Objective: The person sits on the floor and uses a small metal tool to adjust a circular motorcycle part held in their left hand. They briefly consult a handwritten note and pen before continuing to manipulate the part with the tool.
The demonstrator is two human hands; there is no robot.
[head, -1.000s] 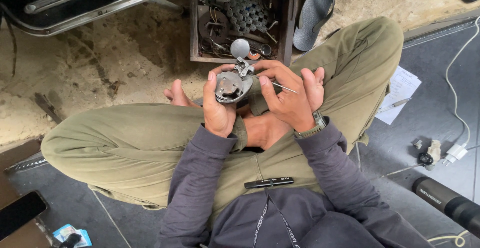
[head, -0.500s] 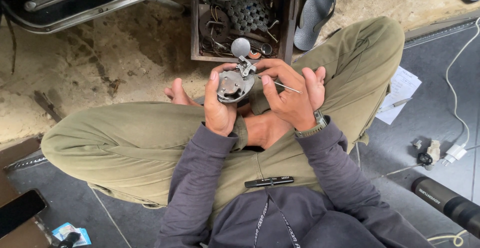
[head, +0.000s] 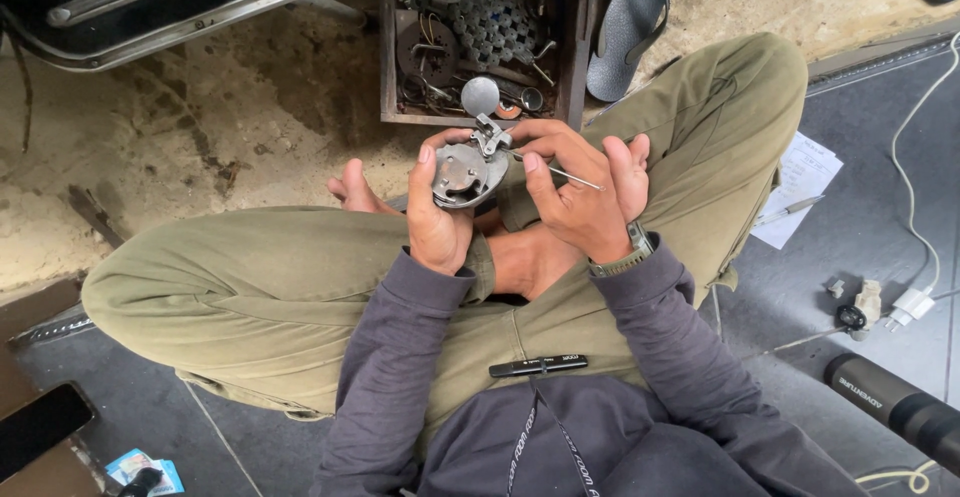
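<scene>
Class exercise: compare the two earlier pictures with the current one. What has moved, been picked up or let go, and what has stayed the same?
Nothing visibly changed. The left hand still cradles the round metal part, and the right hand still rests its fingers on it with the thin metal rod between them. The wooden box of parts and the black pen on the lap lie as before.

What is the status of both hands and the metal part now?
Left hand grips metal part. Right hand holds thin wire against it. Nothing in the way.

A brown wooden box of metal parts is sitting by a grey rubber sandal; white paper is lying nearby.
</scene>
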